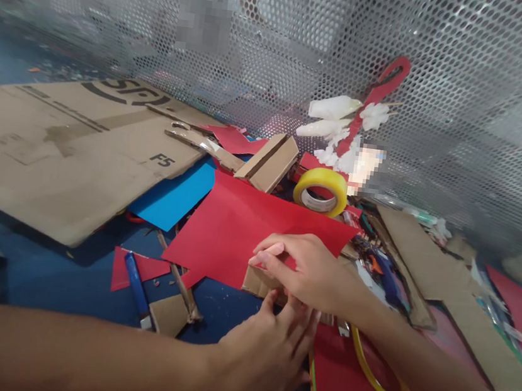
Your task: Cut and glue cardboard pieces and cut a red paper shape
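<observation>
A small piece of cardboard [257, 282] lies between my hands, at the lower edge of a red paper sheet [243, 225]. My right hand [306, 271] closes over its top from the right, thumb and fingers bent together, with a bit of red showing under the palm. From the near side my left hand [268, 352] presses bent fingers against the same cardboard. Much of the piece is hidden by both hands. A blue utility knife [136, 288] lies left of them, on a red scrap [118, 270] and beside a cardboard scrap [170, 314].
A yellow tape roll [321, 191] stands behind the red sheet, near a folded cardboard piece [269, 161]. Flattened box cardboard [78, 167] covers the left side. A perforated metal panel [281, 33] rises behind. Cardboard strips [466, 309] and scraps clutter the right. A yellow ring [376, 378] lies near my right forearm.
</observation>
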Action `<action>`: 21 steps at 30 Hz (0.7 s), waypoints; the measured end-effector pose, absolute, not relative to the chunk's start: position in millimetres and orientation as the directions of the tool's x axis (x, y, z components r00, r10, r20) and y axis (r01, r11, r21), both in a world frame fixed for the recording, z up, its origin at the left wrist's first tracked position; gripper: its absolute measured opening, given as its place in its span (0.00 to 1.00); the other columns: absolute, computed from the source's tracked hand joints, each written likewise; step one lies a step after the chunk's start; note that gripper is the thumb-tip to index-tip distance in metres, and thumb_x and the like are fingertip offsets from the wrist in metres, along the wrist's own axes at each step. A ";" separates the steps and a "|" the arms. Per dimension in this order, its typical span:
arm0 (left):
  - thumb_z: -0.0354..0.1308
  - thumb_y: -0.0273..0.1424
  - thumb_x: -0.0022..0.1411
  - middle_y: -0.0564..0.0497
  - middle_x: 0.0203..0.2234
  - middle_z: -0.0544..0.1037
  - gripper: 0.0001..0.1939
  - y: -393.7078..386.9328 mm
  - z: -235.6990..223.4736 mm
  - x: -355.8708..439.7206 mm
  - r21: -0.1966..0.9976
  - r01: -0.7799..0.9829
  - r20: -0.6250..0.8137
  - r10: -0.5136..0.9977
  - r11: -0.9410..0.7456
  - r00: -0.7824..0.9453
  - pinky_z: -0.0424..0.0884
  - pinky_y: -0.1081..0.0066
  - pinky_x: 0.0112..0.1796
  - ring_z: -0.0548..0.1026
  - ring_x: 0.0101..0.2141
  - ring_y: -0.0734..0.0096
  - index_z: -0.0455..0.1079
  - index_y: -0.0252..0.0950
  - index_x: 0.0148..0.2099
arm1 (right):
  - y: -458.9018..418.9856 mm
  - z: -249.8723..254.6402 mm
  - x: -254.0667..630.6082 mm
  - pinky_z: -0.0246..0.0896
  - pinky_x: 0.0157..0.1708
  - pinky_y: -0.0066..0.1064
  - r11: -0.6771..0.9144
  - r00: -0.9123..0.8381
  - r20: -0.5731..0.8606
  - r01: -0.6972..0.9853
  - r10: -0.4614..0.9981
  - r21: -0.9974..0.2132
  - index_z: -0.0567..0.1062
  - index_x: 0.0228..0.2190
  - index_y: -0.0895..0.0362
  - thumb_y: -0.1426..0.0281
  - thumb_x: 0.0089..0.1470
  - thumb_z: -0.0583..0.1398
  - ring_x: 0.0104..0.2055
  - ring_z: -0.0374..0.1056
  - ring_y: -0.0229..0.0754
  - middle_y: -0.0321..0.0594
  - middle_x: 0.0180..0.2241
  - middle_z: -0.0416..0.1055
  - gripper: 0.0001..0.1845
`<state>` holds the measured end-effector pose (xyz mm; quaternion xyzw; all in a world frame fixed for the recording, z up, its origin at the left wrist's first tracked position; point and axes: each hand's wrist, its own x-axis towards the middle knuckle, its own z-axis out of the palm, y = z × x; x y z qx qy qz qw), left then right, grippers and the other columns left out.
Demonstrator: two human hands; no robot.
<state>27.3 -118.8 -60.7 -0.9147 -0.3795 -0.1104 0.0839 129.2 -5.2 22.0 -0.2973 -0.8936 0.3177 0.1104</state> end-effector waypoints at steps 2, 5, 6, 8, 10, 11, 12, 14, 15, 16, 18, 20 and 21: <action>0.45 0.44 0.75 0.40 0.63 0.72 0.29 -118.7 -59.5 27.2 -0.074 0.710 0.264 0.673 -0.700 0.691 0.67 0.52 0.51 0.65 0.62 0.48 0.70 0.31 0.65 | -6.1 23.0 127.7 0.62 0.41 0.31 0.641 -0.804 0.006 0.471 0.595 -0.606 0.79 0.37 0.53 0.64 0.68 0.57 0.39 0.74 0.41 0.37 0.35 0.80 0.12; 0.46 0.44 0.75 0.39 0.63 0.71 0.29 -118.5 -58.9 27.4 -0.090 0.708 0.260 0.669 -0.701 0.696 0.67 0.53 0.49 0.68 0.59 0.50 0.69 0.31 0.65 | -6.9 24.7 124.5 0.60 0.40 0.31 0.664 -0.812 -0.012 0.486 0.583 -0.568 0.78 0.35 0.53 0.64 0.68 0.57 0.37 0.73 0.40 0.35 0.34 0.79 0.12; 0.46 0.44 0.75 0.38 0.63 0.71 0.29 -118.5 -59.1 27.7 -0.095 0.709 0.260 0.670 -0.699 0.695 0.68 0.54 0.49 0.69 0.58 0.50 0.69 0.30 0.66 | -6.9 25.4 123.1 0.59 0.40 0.30 0.670 -0.814 -0.021 0.492 0.580 -0.555 0.77 0.34 0.54 0.64 0.68 0.57 0.36 0.72 0.39 0.35 0.34 0.79 0.13; 0.46 0.45 0.74 0.37 0.63 0.71 0.30 -118.7 -60.2 28.3 -0.105 0.710 0.265 0.669 -0.696 0.695 0.68 0.55 0.47 0.69 0.58 0.51 0.68 0.30 0.66 | -6.5 26.6 119.8 0.57 0.38 0.30 0.682 -0.817 -0.041 0.507 0.576 -0.527 0.75 0.31 0.54 0.64 0.68 0.57 0.34 0.71 0.38 0.34 0.32 0.78 0.14; 0.46 0.45 0.74 0.38 0.63 0.72 0.30 -118.9 -62.1 29.1 -0.113 0.712 0.277 0.666 -0.694 0.693 0.69 0.56 0.46 0.68 0.59 0.50 0.68 0.30 0.66 | -5.8 27.1 115.8 0.55 0.37 0.30 0.697 -0.822 -0.050 0.512 0.568 -0.502 0.73 0.30 0.55 0.64 0.68 0.57 0.33 0.69 0.37 0.33 0.31 0.77 0.14; 0.46 0.46 0.74 0.38 0.63 0.72 0.30 -119.0 -63.1 29.5 -0.115 0.714 0.282 0.666 -0.691 0.690 0.69 0.55 0.46 0.68 0.59 0.50 0.69 0.30 0.66 | -5.3 26.9 113.6 0.54 0.37 0.30 0.709 -0.828 -0.046 0.507 0.559 -0.490 0.73 0.30 0.55 0.64 0.68 0.57 0.33 0.69 0.37 0.33 0.31 0.77 0.14; 0.47 0.46 0.74 0.38 0.63 0.72 0.30 -119.1 -64.0 29.9 -0.116 0.716 0.286 0.668 -0.688 0.688 0.69 0.55 0.46 0.67 0.59 0.49 0.68 0.30 0.66 | -4.8 26.6 111.4 0.53 0.36 0.30 0.723 -0.835 -0.039 0.498 0.549 -0.479 0.72 0.30 0.55 0.64 0.68 0.57 0.33 0.69 0.37 0.33 0.31 0.77 0.14; 0.47 0.46 0.74 0.39 0.62 0.73 0.31 -119.1 -65.3 30.4 -0.115 0.722 0.290 0.672 -0.683 0.682 0.69 0.55 0.46 0.68 0.59 0.49 0.69 0.30 0.66 | -3.8 25.8 107.3 0.52 0.36 0.31 0.751 -0.850 -0.027 0.479 0.526 -0.454 0.72 0.30 0.56 0.64 0.68 0.56 0.33 0.69 0.37 0.33 0.30 0.76 0.15; 0.46 0.46 0.74 0.39 0.62 0.73 0.31 -119.0 -65.5 30.7 -0.115 0.722 0.290 0.672 -0.682 0.681 0.69 0.54 0.46 0.68 0.59 0.49 0.69 0.30 0.66 | -3.4 25.5 105.5 0.51 0.35 0.31 0.762 -0.854 -0.027 0.477 0.519 -0.438 0.72 0.30 0.56 0.64 0.68 0.56 0.33 0.68 0.37 0.34 0.30 0.76 0.15; 0.46 0.46 0.74 0.38 0.62 0.73 0.30 -119.0 -65.5 30.8 -0.114 0.724 0.290 0.674 -0.681 0.679 0.69 0.54 0.46 0.68 0.58 0.48 0.69 0.30 0.66 | -3.2 25.5 104.0 0.51 0.35 0.31 0.770 -0.856 -0.032 0.480 0.516 -0.420 0.71 0.29 0.56 0.64 0.69 0.56 0.33 0.68 0.37 0.34 0.30 0.76 0.15; 0.46 0.46 0.74 0.38 0.62 0.73 0.30 -118.9 -65.0 31.0 -0.113 0.725 0.289 0.676 -0.679 0.678 0.69 0.54 0.45 0.68 0.58 0.48 0.69 0.30 0.66 | -3.5 26.4 102.1 0.49 0.34 0.31 0.778 -0.855 -0.049 0.492 0.516 -0.389 0.70 0.28 0.56 0.64 0.69 0.56 0.32 0.67 0.37 0.34 0.29 0.75 0.16; 0.47 0.46 0.74 0.37 0.62 0.72 0.31 -118.9 -64.2 30.7 -0.113 0.723 0.285 0.675 -0.681 0.680 0.70 0.55 0.44 0.68 0.59 0.48 0.69 0.30 0.66 | -4.5 27.9 101.5 0.48 0.33 0.31 0.782 -0.855 -0.061 0.498 0.515 -0.374 0.69 0.28 0.56 0.64 0.69 0.56 0.31 0.67 0.37 0.34 0.28 0.74 0.17; 0.46 0.46 0.74 0.37 0.62 0.72 0.31 -118.9 -63.9 30.5 -0.114 0.721 0.285 0.673 -0.684 0.683 0.70 0.55 0.44 0.68 0.59 0.49 0.69 0.29 0.66 | -5.3 28.8 101.7 0.48 0.33 0.31 0.783 -0.856 -0.064 0.498 0.513 -0.373 0.69 0.27 0.56 0.65 0.69 0.56 0.31 0.66 0.37 0.34 0.28 0.74 0.17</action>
